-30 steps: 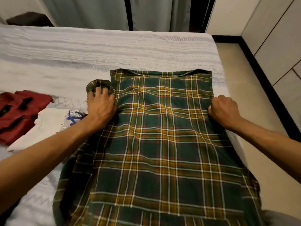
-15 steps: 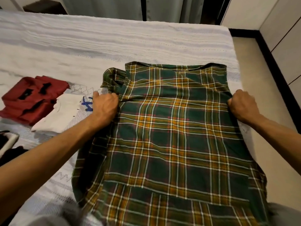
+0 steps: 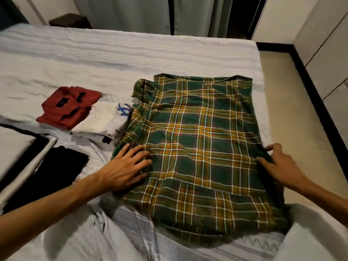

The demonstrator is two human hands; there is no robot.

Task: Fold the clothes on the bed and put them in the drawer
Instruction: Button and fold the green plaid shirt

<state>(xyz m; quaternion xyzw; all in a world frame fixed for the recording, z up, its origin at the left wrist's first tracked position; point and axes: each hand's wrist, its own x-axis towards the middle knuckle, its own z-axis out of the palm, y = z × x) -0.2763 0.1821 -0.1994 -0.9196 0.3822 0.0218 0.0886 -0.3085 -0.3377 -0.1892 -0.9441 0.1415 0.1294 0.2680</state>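
- Both hands are down on the green plaid shirt (image 3: 197,144), one at each side edge, well apart from each other.
- Her or his left hand (image 3: 126,166) lies flat with the fingers spread and straight, pressing the shirt's left edge onto the bed (image 3: 113,53).
- At the opposite edge, the right hand (image 3: 278,164) has its fingers bent over the cloth, and dark fabric bunches under the fingertips; it looks like a light pinch, though the thumb's part in it is hard to see.
- That shirt is spread back-up on the white bedspread near the bed's right side, collar end away from the person, hem toward them; both sides look tucked under, so it reads as a long rectangle.
- A rumpled bit of sleeve sticks out at the far left corner of the shirt.
- Just left of the shirt sits a folded white garment (image 3: 101,119) with blue marks on it, touching the shirt's edge.
- Beside that, farther left, is a folded red garment (image 3: 69,106).
- Nearer the person on the left lies a folded black garment (image 3: 56,172), and a pale flat thing with a dark border (image 3: 17,147) shows at the left edge; I cannot tell what it is.
- Grey curtains (image 3: 131,14) hang beyond the bed, and pale cabinet doors (image 3: 323,44) line the right wall.
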